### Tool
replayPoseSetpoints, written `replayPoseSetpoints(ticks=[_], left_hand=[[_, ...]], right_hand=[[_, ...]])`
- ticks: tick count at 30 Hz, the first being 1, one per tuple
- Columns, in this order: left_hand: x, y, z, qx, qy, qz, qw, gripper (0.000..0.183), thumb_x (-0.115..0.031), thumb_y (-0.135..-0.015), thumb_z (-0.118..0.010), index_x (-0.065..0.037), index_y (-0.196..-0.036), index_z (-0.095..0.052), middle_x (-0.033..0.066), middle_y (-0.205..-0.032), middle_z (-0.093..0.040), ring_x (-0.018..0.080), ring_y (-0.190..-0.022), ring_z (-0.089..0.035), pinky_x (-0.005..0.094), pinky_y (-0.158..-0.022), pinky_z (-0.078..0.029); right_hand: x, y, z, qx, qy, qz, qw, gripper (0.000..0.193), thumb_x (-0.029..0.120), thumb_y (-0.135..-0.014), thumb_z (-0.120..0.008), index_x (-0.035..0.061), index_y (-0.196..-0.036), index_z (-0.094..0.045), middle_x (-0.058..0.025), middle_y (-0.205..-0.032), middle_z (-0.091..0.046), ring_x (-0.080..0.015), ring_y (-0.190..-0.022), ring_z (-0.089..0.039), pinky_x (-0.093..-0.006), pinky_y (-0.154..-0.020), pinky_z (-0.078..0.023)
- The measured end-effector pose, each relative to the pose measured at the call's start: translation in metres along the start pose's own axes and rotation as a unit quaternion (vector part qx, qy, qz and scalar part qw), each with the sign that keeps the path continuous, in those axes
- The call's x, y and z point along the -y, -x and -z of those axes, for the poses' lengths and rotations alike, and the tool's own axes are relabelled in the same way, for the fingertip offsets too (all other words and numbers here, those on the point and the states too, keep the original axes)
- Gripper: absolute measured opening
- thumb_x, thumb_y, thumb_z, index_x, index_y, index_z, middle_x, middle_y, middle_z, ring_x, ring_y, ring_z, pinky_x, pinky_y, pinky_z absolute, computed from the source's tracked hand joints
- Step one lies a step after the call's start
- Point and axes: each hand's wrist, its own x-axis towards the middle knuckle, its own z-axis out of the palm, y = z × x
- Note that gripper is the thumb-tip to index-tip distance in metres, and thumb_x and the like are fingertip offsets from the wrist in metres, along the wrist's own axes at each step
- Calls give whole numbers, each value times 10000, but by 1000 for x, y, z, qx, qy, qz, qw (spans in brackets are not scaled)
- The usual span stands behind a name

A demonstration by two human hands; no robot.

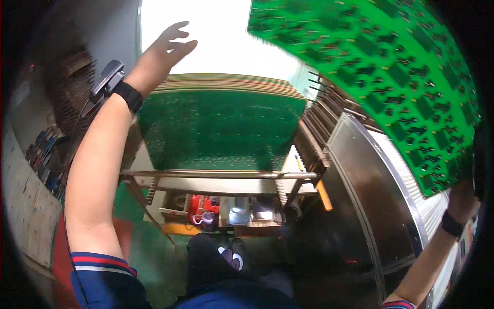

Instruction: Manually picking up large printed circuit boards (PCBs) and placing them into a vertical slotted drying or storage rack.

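One raised circuit board [381,77]: gripped its lower edge with right hand [463,199]. Had left hand [156,61] open, clear gap between.

The sole fisheye view looks down from the person's head, facing a rack [221,175] straight ahead at twelve o'clock, shoes [235,259] at six; the left forearm [98,159], from seven, and green board [383,80], at two, sit near.

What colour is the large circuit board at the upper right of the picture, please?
The circuit board is bright green, best seen in the head view.
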Motion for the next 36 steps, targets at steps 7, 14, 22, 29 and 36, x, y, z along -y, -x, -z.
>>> replayPoseSetpoints(ticks=[7, 14, 22, 29, 36], left_hand=[[23, 51, 79, -23, 67, 124, 990, 509, -287, -892, -691, -11, -1271, -492, 58, -1109, -647, 120, -992, -595, 282, -819, -481], [77, 65, 81, 21, 26, 238, 971, 510, -292, -894, -691, -37, -1291, -500, 53, -1160, -624, 115, -1013, -579, 278, -824, -472], [132, 81, 74, -23, 152, 207, 966, 401, -159, -889, -696, 7, -1221, -546, 74, -1121, -642, 148, -1020, -590, 312, -922, -464], [130, 90, 68, -47, 58, 231, 970, 425, -408, -961, -552, -79, -1230, -574, -12, -1129, -611, 99, -1014, -550, 290, -859, -442], [137, 86, 73, -66, 17, 244, 967, 379, -367, -966, -577, -70, -1201, -579, -14, -1079, -611, 78, -924, -556, 248, -786, -453]], right_hand=[[90, 13, -115, -13, -51, 166, 985, 508, 147, -910, -551, 30, -1393, -444, -162, -1392, -487, -298, -1211, -528, -376, -1039, -412], [161, 18, -208, 101, -568, -25, 816, 272, 87, -951, -562, 29, -1218, -558, -74, -1070, -620, -147, -939, -598, -287, -802, -506], [201, 33, -262, 272, -642, -265, 666, 181, 265, -958, -584, 90, -995, -616, 31, -871, -599, -58, -748, -546, -217, -634, -420], [234, 35, -316, 239, -581, -233, 742, 291, 292, -931, -609, 53, -1097, -609, -15, -900, -583, -128, -780, -515, -274, -692, -401], [233, 46, -327, 235, -668, -295, 641, 255, 234, -933, -603, 56, -1114, -577, -29, -973, -611, -125, -843, -580, -267, -693, -457]])
